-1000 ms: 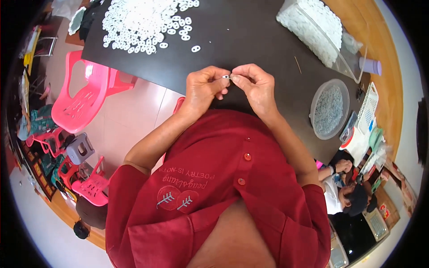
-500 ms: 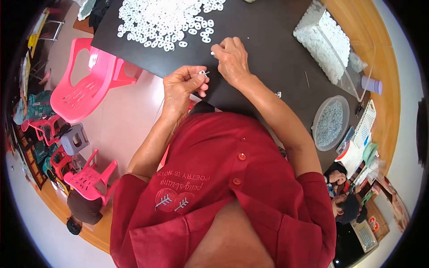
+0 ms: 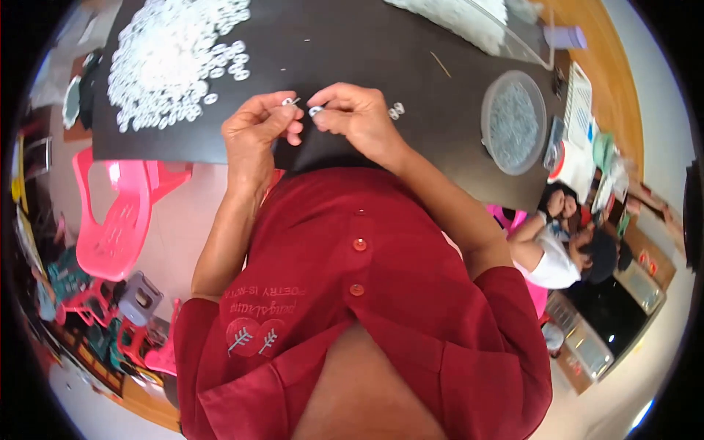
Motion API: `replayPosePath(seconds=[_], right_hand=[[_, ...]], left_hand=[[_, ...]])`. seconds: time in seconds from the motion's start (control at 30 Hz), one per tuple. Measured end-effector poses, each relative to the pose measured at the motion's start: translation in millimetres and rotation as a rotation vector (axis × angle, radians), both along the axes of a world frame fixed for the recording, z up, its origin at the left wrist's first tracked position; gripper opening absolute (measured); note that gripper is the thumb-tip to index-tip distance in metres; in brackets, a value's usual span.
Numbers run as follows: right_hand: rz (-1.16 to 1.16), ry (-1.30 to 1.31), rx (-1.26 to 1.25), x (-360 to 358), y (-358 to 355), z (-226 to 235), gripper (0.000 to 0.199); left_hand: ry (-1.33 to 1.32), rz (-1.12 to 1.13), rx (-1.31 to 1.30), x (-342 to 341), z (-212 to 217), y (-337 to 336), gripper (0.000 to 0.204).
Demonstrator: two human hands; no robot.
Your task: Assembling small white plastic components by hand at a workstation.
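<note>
Black tabletop (image 3: 411, 44) seen spread beneath both hands, wooden floor beyond. Heap of white rings (image 3: 165, 59) piled at far left of tabletop, well apart from hands. Round clear dish of small parts (image 3: 513, 121) set to right. Pink plastic chair (image 3: 121, 220) seen below table edge. Left hand (image 3: 253, 136) raised over near edge, fingertips pinched together on small white ring (image 3: 290, 101). Right hand (image 3: 352, 114) held just beside it, fingers clamped on second small white piece (image 3: 315, 111). Two loose rings (image 3: 396, 111) left near right hand.
</note>
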State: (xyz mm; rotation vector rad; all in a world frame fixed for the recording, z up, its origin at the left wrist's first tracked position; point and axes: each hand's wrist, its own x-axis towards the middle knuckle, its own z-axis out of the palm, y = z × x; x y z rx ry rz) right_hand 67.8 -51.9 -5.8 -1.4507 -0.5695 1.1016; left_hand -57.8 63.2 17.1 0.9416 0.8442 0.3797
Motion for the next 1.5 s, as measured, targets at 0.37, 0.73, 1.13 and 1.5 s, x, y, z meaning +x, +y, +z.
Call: replayPosePath(seconds=[0.37,0.73,1.13,1.5], right_hand=[[-0.257,0.114,-0.097,9,-38,16,0.018],[-0.288,0.101,-0.047,20,-38,26,0.014],[-0.322,0.102,-0.013,26,-36,27,0.015],[-0.353,-0.075,-0.023,17,-32,30,0.013]], left_hand=[[-0.060,-0.180,-0.057,37,-8,-34,0.012],[-0.116,-0.115,-0.053,44,-2,-40,0.012],[-0.036,-0.155,0.053,46,5,-45,0.016],[-0.011,-0.126,0.138,47,9,-50,0.010]])
